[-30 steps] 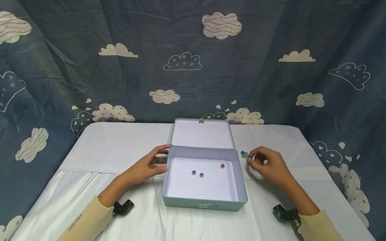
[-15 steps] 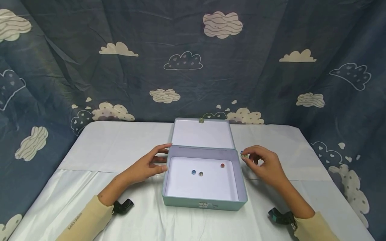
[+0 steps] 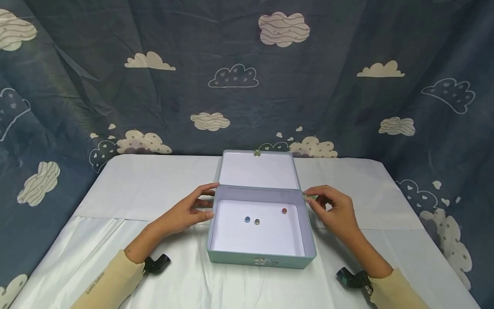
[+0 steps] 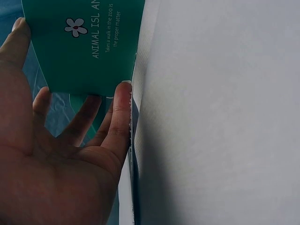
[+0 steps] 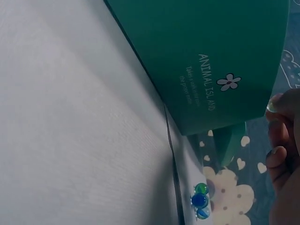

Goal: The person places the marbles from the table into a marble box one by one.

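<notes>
A green tin box [image 3: 262,259] with its lid [image 3: 258,169] laid back stands mid-table. On its white floor lie a blue marble [image 3: 247,219], a greyish marble [image 3: 257,222] and a red marble [image 3: 284,211]. My left hand [image 3: 187,216] rests spread against the box's left side, fingers fairly straight, as the left wrist view also shows. At the back right rim, my right hand [image 3: 335,210] pinches a small clear marble [image 5: 271,107] between thumb and forefinger, mostly hidden by the fingertips. Several blue and green marbles [image 5: 200,201] lie on the table beyond the box's right side.
White cloth [image 3: 162,283] covers the table, with a crease across it. A dark blue curtain [image 3: 173,103] printed with clouds hangs behind and at both sides. Each wrist wears a black camera, such as the right one [image 3: 351,278].
My right hand has moved left from the loose marbles to the box's back right rim, pinching a marble. The left hand and the marbles in the box keep their places.
</notes>
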`<state>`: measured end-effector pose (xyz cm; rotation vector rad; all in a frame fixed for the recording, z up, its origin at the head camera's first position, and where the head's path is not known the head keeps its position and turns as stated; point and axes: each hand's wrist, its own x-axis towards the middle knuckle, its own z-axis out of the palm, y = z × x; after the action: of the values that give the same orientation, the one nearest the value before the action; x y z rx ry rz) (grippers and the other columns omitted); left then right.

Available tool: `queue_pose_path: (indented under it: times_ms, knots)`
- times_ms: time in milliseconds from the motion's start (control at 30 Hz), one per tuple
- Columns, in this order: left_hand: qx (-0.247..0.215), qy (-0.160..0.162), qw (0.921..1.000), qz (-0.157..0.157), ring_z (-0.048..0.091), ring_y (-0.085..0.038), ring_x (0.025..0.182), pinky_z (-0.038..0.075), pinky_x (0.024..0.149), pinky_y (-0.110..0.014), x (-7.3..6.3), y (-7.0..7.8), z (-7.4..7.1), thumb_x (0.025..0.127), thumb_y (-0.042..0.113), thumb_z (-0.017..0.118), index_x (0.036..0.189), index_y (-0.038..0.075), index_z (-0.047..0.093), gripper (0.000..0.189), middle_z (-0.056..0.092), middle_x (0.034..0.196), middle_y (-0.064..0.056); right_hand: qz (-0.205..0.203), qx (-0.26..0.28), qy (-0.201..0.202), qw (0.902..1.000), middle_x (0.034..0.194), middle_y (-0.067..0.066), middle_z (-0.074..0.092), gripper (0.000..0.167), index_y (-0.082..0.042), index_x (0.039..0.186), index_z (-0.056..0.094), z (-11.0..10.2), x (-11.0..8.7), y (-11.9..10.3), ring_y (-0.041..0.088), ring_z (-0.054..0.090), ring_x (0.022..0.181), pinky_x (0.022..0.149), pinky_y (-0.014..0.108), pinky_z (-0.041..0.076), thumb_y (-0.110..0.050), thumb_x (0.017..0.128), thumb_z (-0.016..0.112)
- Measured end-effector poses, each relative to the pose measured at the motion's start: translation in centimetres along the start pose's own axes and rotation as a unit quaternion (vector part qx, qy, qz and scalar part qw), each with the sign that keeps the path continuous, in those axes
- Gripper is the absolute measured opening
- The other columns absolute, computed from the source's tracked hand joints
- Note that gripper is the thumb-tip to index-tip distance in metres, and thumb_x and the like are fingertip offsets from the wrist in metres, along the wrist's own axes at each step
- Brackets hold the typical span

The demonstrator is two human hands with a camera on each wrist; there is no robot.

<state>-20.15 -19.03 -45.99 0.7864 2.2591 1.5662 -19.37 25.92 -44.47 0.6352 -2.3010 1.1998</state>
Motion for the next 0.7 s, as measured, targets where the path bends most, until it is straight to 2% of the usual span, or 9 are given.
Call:
queue_pose_path:
  times_ms: [533, 700]
  knots:
    - [0.002, 0.001, 1.0000, -0.003, 0.055, -0.037, 0.142, 0.055, 0.103, -0.040, 0.06, 0.14, 0.00, 0.104, 0.024, 0.072, 0.167, 0.036, 0.028, 0.077, 0.040, 0.162, -0.014, 0.022, -0.004, -0.001, 0.9998, 0.107, 0.000, 0.077, 0.034, -0.014, 0.116, 0.080, 0.20, -0.22, -0.08, 0.012, 0.058, 0.070, 0.062, 0.016, 0.049, 0.007, 0.090, 0.081]
    - [0.004, 0.000, 1.0000, -0.002, 0.054, -0.037, 0.142, 0.056, 0.103, -0.040, 0.04, 0.14, 0.02, 0.104, 0.024, 0.072, 0.167, 0.035, 0.028, 0.078, 0.039, 0.162, -0.015, 0.015, -0.014, 0.007, 0.9998, 0.102, 0.000, 0.076, 0.031, -0.012, 0.114, 0.079, -0.01, -0.16, 0.15, 0.012, 0.057, 0.069, 0.061, 0.015, 0.048, 0.007, 0.089, 0.082]
